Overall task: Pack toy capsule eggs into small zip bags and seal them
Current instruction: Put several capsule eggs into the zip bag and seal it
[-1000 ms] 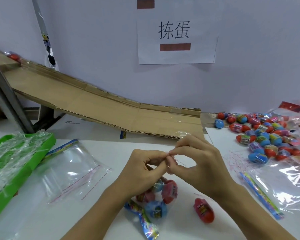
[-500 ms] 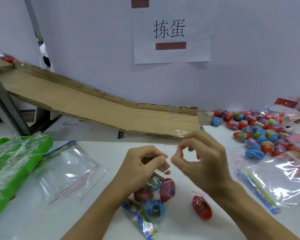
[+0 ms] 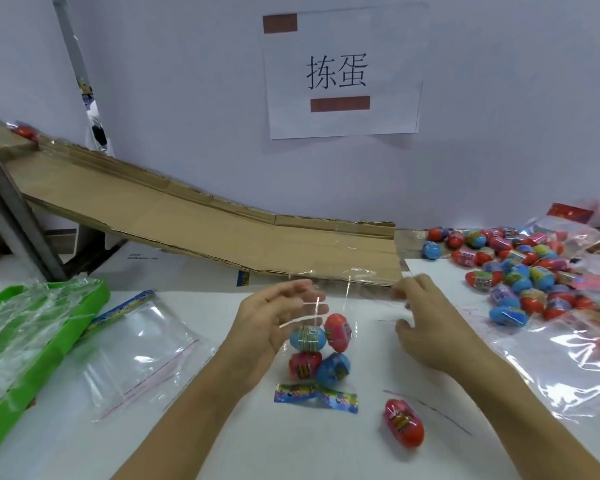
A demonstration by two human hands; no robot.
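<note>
Obs. The small zip bag (image 3: 321,341) stands upright on the white table (image 3: 222,445), its printed header strip (image 3: 315,397) at the bottom toward the person and its mouth at the top, toward the cardboard ramp (image 3: 194,223). The bag's long axis therefore runs from the person toward the ramp.

Contents: four capsule eggs stacked two over two. The upper blue egg (image 3: 307,338) lies crosswise, with a red-pink egg (image 3: 338,332) beside it standing nearly upright. Below them sit a red egg (image 3: 303,364) and a blue egg (image 3: 333,369).

Left hand (image 3: 267,323): fingers curled round the bag's upper left edge, gripping the film. Right hand (image 3: 426,317): finger and thumb appear to pinch the film at the upper right corner, though motion blur makes this less certain. The two hands are spread apart, which stretches the mouth into a taut, flat line. Judgement: this lines up the zip tracks so they can be pressed shut.

One loose red egg (image 3: 403,427) lies on the table just right of the header strip, its long axis slanting away from the person to the left. The main heap of eggs (image 3: 513,271) lies well right of the bag. Empty bags (image 3: 136,344) lie to its left, beside the green tray (image 3: 49,341).

Seal not yet made.
</note>
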